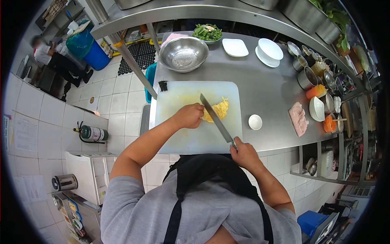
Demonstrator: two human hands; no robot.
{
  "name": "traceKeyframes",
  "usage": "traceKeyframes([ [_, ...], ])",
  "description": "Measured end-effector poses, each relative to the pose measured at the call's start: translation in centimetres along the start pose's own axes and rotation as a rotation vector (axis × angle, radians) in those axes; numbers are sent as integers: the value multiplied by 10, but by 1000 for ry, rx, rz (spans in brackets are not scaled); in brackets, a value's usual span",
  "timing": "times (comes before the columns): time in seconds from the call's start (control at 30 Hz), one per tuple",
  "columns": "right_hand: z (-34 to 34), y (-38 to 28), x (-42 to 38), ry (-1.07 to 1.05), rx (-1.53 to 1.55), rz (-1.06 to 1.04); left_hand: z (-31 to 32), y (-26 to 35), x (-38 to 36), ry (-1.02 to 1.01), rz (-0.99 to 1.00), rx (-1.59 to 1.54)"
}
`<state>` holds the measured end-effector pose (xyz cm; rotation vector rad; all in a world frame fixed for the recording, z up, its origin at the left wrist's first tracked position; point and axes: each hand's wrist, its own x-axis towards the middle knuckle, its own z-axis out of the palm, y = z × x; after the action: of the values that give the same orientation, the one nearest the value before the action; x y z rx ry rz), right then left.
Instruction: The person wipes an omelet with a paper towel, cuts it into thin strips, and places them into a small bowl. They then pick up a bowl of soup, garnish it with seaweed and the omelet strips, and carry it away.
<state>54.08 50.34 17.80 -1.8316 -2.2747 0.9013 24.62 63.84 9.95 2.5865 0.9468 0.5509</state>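
Observation:
A knife is held by its handle in my right hand, near the front edge of the white cutting board. Its blade slants up and left across a yellow food piece that looks like cooked egg. My left hand is closed at the left end of that yellow piece, its fingertips close to the blade. A small dark piece lies at the board's upper left corner.
Behind the board stand a metal bowl, a bowl of greens, a square white plate and a white bowl. A small white dish and pink cloth lie right. A person stands far left.

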Motion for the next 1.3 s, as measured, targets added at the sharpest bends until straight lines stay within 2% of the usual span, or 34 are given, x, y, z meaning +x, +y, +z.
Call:
traceKeyframes([
  [0.07, 1, 4, -1, 9, -20, 29, 3, 0, 3, 28, 11, -10],
  [0.17, -2, 5, 1, -2, -25, -16, 0, 0, 0, -52, -32, 18],
  [0.27, -4, 1, -2, 52, 2, 16, 1, -1, 3, -6, -7, 5],
  [0.33, -3, 6, 4, -27, -25, 10, 0, -1, 4, -37, -22, 16],
  [0.43, -8, 1, -3, 24, 17, -13, -1, -2, 2, -25, -12, 28],
  [0.67, -5, 1, -1, 2, -8, -48, -1, -1, -3, -61, -46, 19],
  [0.77, -5, -1, -1, 1, -13, 15, -1, 0, -1, -6, -15, 10],
  [0.83, -4, 3, 7, -48, -22, -13, -4, 0, 0, -53, -55, 16],
  [0.97, -6, -1, 3, 6, 9, -40, -7, 0, -2, 7, -19, 33],
  [1.07, 2, 8, 8, -42, -57, -31, -6, -1, -3, -51, -49, 23],
  [1.13, -13, 1, 6, -16, 28, -70, -6, -1, -6, -41, -49, 13],
  [1.3, -2, 2, 6, -15, -21, -21, -4, 1, -9, -36, -46, 44],
])
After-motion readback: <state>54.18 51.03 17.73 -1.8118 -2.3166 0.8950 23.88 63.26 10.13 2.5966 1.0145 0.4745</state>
